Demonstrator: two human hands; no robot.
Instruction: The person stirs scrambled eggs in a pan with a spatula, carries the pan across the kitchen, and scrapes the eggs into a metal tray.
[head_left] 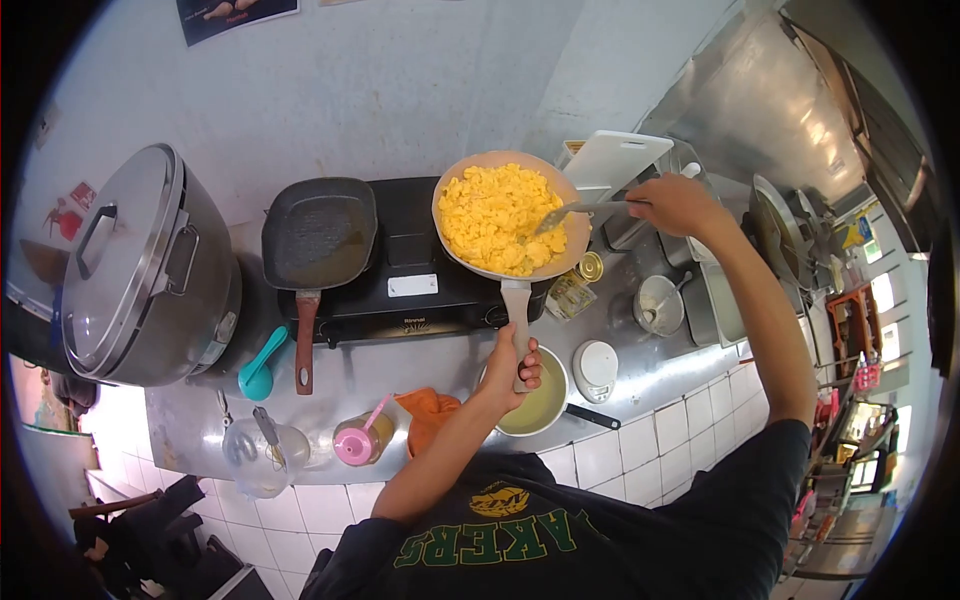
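Yellow scrambled eggs (pixel 495 215) fill much of a round light-coloured pan (pixel 576 240) on the right burner of a black stove (pixel 410 258). My left hand (pixel 515 368) is closed around the pan's pale handle. Above the pan's right side, my right hand (pixel 680 205) grips the end of a metal spatula (pixel 592 206), whose blade touches the eggs. On the left burner sits a dark square pan (pixel 320 232) with a brown handle. Below my left hand, and partly hidden by it, is a pot (pixel 545 405) of pale yellow liquid.
A large rice cooker (pixel 135 270) stands left of the stove, beside a teal ladle (pixel 257 382). Along the counter's front are a pink-lidded jar (pixel 355 443), an orange cloth (pixel 430 408) and a white scale (pixel 597 367). A bowl (pixel 659 306) and metal containers stand right.
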